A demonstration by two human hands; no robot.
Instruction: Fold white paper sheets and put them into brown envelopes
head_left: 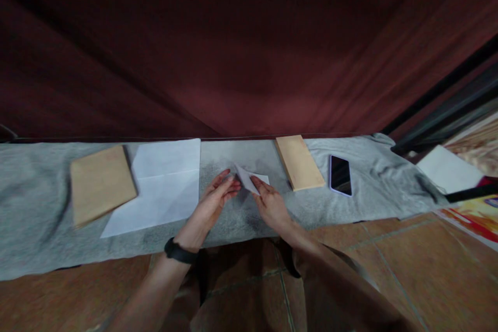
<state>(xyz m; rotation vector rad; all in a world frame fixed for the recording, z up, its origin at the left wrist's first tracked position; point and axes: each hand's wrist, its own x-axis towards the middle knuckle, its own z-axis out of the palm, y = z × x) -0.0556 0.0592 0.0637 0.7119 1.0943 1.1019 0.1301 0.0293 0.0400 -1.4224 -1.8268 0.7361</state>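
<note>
A small folded piece of white paper (245, 178) is tilted up above the grey cloth, in front of me. My right hand (269, 203) pinches its right side between thumb and fingers. Part of the paper, a flat white corner, shows beyond the right fingertips. Just left of the paper is my left hand (218, 194), its fingers loosely curved and apart from the thumb. Whether those fingertips touch the paper's edge is hard to see. A dark band (180, 251) circles my left wrist.
Grey cloth (233, 153) covers the long narrow surface. Creased white sheets (167, 187) lie left, partly under a brown envelope (101, 181). To the right are a tan envelope stack (299, 162) and a phone (340, 175). A dark red curtain (249, 62) hangs behind.
</note>
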